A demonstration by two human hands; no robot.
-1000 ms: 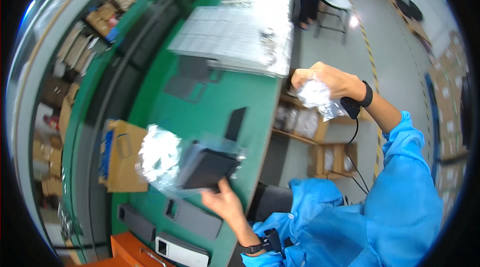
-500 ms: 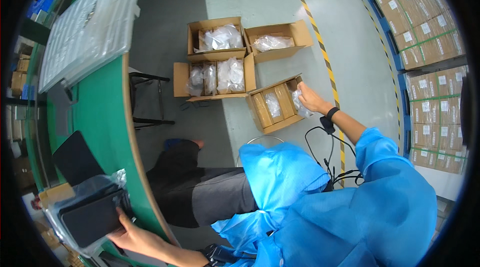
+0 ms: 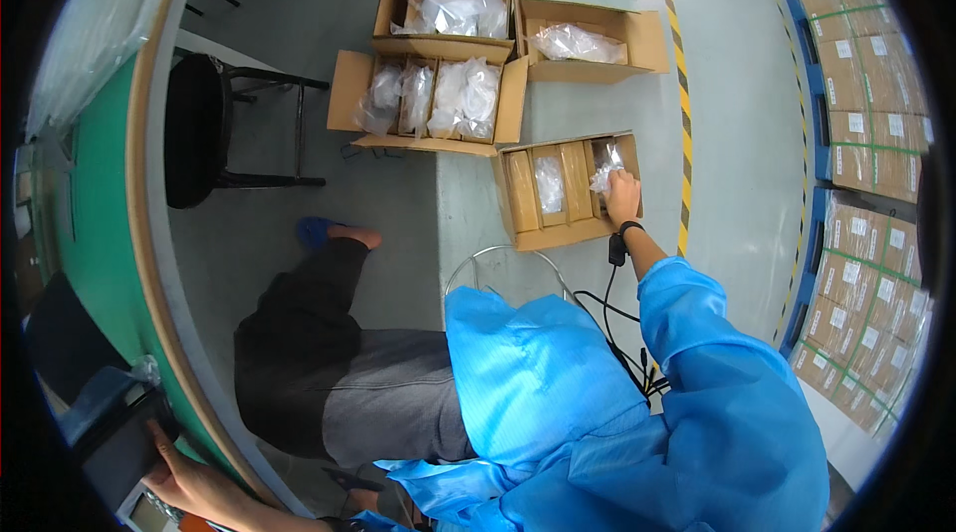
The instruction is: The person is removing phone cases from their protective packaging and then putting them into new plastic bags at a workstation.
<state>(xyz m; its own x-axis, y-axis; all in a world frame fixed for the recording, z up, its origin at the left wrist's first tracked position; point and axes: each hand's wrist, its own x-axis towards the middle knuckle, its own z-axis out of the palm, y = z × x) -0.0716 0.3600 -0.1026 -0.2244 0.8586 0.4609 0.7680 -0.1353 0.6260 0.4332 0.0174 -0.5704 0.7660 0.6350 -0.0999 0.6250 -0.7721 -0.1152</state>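
My right hand (image 3: 623, 197) reaches down into the nearest open carton (image 3: 558, 236). Its fingers are closed on a crinkled clear plastic bag (image 3: 605, 171) in the right-hand compartment; what the bag holds is unclear. Brown cardboard dividers (image 3: 576, 176) stand beside it, with another clear bag (image 3: 549, 183) between them. At the lower left, my left hand (image 3: 189, 482) grips the edge of a dark flat panel (image 3: 115, 452) on the green bench, thumb on top. The fingers underneath are hidden. A clear plastic sleeve (image 3: 98, 398) lies against that panel.
Three more open cartons (image 3: 344, 99) with plastic bags stand beyond on the floor. A black stool (image 3: 199, 132) stands by the green bench (image 3: 105, 203). Strapped cartons (image 3: 861, 64) are stacked on blue pallets at right. Black cables (image 3: 607, 318) hang near my right arm.
My view has shifted, so the bench sits farther left. My right hand has moved from the carton's right rim into its compartment, onto the bag. My left hand stays at the dark panel.
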